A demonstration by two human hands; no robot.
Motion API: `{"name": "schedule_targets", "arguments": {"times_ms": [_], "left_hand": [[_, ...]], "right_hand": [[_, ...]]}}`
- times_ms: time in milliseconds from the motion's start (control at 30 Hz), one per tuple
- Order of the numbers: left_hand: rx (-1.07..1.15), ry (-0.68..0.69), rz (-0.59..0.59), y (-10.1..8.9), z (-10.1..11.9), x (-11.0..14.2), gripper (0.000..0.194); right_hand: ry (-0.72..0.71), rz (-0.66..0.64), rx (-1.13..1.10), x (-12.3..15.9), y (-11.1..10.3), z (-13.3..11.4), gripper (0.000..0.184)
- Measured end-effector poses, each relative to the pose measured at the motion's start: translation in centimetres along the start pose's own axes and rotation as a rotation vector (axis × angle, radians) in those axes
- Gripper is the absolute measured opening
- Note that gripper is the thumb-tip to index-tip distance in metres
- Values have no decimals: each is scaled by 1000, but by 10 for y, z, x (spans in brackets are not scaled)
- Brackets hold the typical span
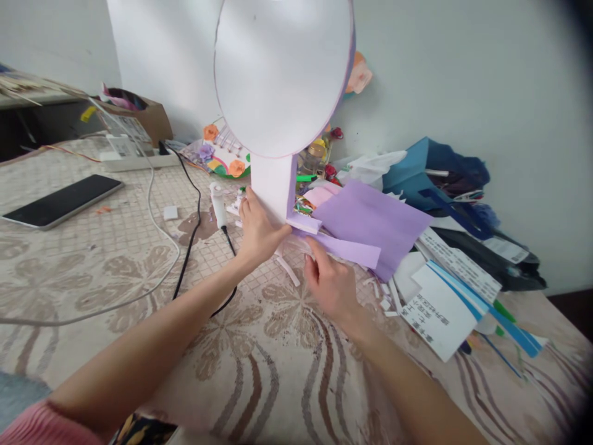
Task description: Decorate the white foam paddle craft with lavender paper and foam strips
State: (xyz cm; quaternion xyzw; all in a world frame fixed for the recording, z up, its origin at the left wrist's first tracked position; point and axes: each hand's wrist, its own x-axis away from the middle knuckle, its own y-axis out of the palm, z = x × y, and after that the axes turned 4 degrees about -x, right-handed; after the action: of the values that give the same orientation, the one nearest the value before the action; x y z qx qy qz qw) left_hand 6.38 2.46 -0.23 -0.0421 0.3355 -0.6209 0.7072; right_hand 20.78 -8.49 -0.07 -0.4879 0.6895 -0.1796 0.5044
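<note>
A tall white foam-board piece (282, 74), round on top with a narrow stem, stands upright on the patterned tablecloth (115, 266). My left hand (257, 228) grips the foot of the stem, fingers wrapped round its near edge. My right hand (330, 281) lies just right of the foot, fingers curled, touching a purple paper strip (345, 247) that runs out from under the piece. A larger purple sheet (370, 219) lies behind the strip.
A white glue gun (217, 204) with a black cord lies left of the stem. A dark tablet (62, 201) sits far left, a power strip (139, 162) behind it. Printed papers (440, 303), blue paper (430, 170) and craft scraps crowd the right side by the wall.
</note>
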Motion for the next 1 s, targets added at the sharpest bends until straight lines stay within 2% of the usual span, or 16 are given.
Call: {"name": "schedule_targets", "arguments": {"times_ms": [67,200,300,400,567,733,1000], "left_hand": [[0,-4,-3,-1,0,0,110],[-8,-20,-13,-3,1,-1,110],[-30,-20,-27,-4,2,-2,111],[-38,-16,-37,-4,3,-2,112],[-7,-39,-27,-3,1,-3,113],[15,-18,-24,-2,-1,-3,112],[33,8,-13,-2,-3,-3,111]], "right_hand": [[109,-17,-277,0,-5,-6,32],[359,-157,-939,-2,-15,-20,21],[412,-159,-1161,-2,-17,-25,20],[427,-129,-1193,-1,-16,-26,17],[395,-77,-1101,2,-14,-30,20],[452,-192,-1099,4,-10,-30,26],[607,-312,-1259,6,-4,-31,38]]}}
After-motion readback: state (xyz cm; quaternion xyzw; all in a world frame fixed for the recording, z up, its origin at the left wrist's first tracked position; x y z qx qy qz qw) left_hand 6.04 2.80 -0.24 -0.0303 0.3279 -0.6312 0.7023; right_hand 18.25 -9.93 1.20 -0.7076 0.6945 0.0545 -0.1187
